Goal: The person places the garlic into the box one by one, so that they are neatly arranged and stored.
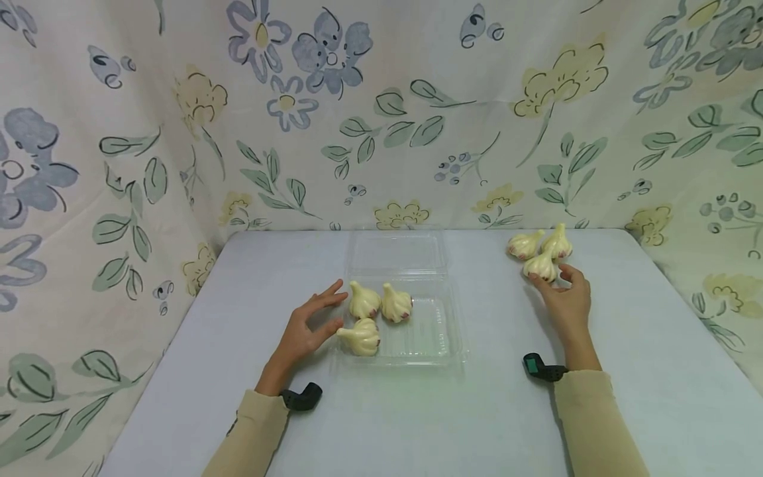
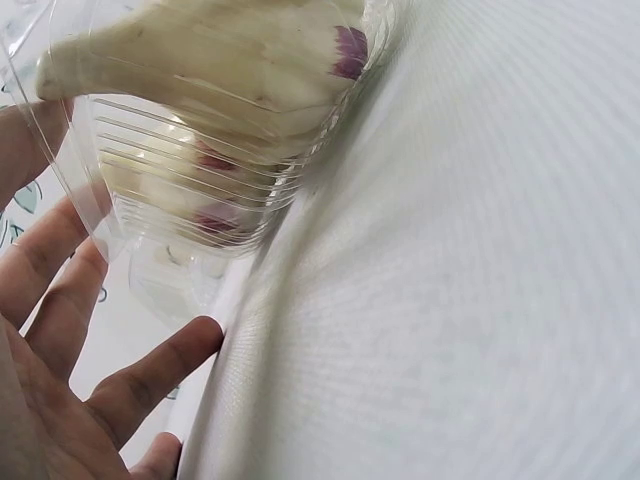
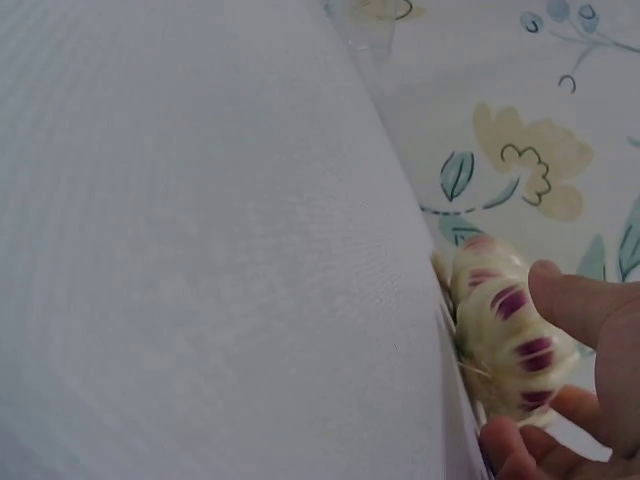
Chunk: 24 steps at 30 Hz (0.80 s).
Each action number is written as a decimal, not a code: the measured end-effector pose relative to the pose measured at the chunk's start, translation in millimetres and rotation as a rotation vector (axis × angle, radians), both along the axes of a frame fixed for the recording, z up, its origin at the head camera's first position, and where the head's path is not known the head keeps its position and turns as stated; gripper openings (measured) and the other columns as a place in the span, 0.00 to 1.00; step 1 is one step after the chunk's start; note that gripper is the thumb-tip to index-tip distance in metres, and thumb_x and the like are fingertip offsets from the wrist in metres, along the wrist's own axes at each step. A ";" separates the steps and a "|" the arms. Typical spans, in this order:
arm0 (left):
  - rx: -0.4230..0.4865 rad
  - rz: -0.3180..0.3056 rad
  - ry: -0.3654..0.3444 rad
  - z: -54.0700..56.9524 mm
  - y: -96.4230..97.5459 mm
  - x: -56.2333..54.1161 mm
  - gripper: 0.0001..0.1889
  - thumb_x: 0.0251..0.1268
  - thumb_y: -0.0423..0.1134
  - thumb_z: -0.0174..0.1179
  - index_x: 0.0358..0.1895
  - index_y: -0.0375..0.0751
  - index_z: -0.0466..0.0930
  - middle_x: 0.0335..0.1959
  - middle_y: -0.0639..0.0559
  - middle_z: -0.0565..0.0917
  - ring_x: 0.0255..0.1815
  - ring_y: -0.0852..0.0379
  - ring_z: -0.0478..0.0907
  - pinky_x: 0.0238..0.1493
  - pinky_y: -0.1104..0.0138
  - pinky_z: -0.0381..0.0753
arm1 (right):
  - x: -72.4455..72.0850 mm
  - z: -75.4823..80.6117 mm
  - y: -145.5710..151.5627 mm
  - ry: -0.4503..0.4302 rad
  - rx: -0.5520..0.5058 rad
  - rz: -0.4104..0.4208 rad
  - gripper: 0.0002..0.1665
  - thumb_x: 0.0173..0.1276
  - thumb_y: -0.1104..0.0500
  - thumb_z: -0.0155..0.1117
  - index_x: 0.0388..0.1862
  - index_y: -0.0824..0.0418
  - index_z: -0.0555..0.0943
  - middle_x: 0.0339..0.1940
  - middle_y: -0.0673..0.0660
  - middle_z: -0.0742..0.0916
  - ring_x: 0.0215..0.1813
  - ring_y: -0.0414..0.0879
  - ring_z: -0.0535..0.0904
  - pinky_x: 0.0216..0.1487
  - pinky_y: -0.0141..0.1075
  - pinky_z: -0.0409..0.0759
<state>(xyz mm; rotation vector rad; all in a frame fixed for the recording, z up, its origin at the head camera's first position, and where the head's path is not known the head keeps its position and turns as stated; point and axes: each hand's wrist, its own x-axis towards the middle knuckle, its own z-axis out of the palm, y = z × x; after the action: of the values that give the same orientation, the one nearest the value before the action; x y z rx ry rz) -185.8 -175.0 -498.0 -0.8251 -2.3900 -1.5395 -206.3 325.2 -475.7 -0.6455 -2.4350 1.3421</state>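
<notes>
At the far right of the table, three cream garlic bulbs are grouped together. My right hand (image 1: 566, 305) has its thumb and fingers around the nearest garlic bulb (image 1: 540, 266), whose purple-marked base shows in the right wrist view. A clear plastic clamshell box (image 1: 426, 331) lies with its lid (image 1: 396, 252) folded back, away from me. Inside its left half are three more bulbs: a back left bulb (image 1: 364, 301), one beside it (image 1: 396, 305) and a front bulb (image 1: 361, 338). My left hand (image 1: 304, 331) rests at the box's left wall, fingers spread and extended.
The box stands near the middle of a white-covered table (image 1: 477, 411). Behind the held bulb sit two other bulbs, one at left (image 1: 523, 245) and one at right (image 1: 558, 242). A floral curtain (image 1: 381, 159) hangs along the table's back and sides.
</notes>
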 end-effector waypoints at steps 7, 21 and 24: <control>-0.003 0.002 0.008 -1.9 -0.4 -0.6 0.26 0.64 0.30 0.67 0.66 0.43 0.79 0.77 0.43 0.70 0.78 0.41 0.67 0.77 0.30 0.46 | -6.5 -0.9 2.3 0.006 0.039 0.065 0.46 0.70 0.42 0.68 0.79 0.62 0.64 0.71 0.69 0.74 0.60 0.55 0.73 0.55 0.40 0.72; -0.009 0.004 -0.008 2.0 0.1 1.5 0.25 0.66 0.32 0.66 0.67 0.44 0.79 0.77 0.46 0.69 0.79 0.48 0.66 0.78 0.32 0.47 | -11.5 0.7 -0.3 -0.031 0.087 0.097 0.46 0.71 0.40 0.65 0.77 0.65 0.65 0.67 0.72 0.75 0.68 0.64 0.68 0.61 0.54 0.67; -0.014 0.005 -0.006 2.5 0.1 1.7 0.25 0.66 0.33 0.66 0.67 0.43 0.79 0.77 0.46 0.69 0.79 0.49 0.67 0.78 0.32 0.47 | -10.5 0.4 0.3 -0.024 0.076 0.094 0.46 0.71 0.40 0.65 0.78 0.64 0.65 0.67 0.71 0.76 0.67 0.62 0.69 0.57 0.48 0.67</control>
<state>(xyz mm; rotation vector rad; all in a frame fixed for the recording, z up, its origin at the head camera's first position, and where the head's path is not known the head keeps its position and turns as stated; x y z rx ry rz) -184.1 -174.8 -495.5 -0.8179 -2.4076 -1.5275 -216.8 325.4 -475.3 -0.5370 -2.5510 1.2760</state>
